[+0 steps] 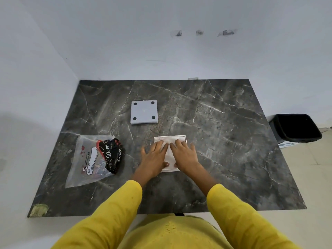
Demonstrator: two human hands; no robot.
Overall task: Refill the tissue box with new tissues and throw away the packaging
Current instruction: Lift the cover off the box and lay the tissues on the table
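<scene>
Your tissue box sits open near the middle of the worktop, a little toward your edge. It is a white, square-cornered tray with a thin raised rim, and a stack of white tissues fills it, their top faintly creased. Only the far rim and a strip of the near edge show past your fingers.

Both of your hands lie flat on the tissues, palms down, fingers spread and pointing away from you. Your left hand covers the left half and spills over the box's left side onto the worktop; your right hand covers the right half. Neither is curled around anything: they press, they do not grip. The index fingers lie close together over the middle of the stack.

Farther from you, well apart from the box, lies its lid, a pale grey square with four black round feet facing up.

To your left rests the clear plastic packaging, crumpled, with printed labels and a black wrapper tucked inside it.

Off the worktop's right side, on the floor, stands a black bin, its mouth open.

Your sleeves are yellow.
</scene>
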